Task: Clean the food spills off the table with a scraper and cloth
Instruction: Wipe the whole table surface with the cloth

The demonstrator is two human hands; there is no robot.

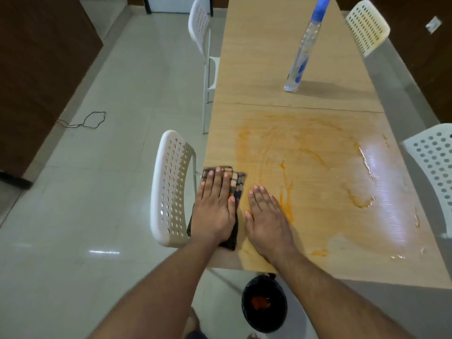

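Cloth (235,189), dark and checked, lies at the table's (305,236) left edge under the flat left hand (215,206); the right hand (267,216) rests beside it, fingers straight, touching the orange smears (286,192).

Dining area of a home or small canteen. A long light-wood laminate table (281,57), made of two sections joined at a seam, runs away from the viewer over a floor of glossy pale ceramic tiles (73,192). White perforated plastic chairs on thin metal legs are drawn up along both long edges: two on the left (171,189) (199,25), two on the right (435,162) (368,26). Orange food smears (286,187) and wet streaks mark the near section of the tabletop. A clear plastic spray bottle with a blue top (302,52) stands on the far section. Below the near edge sits a round black bin (264,304) holding orange scraps. Dark wood panelling (36,69) lines the left wall.
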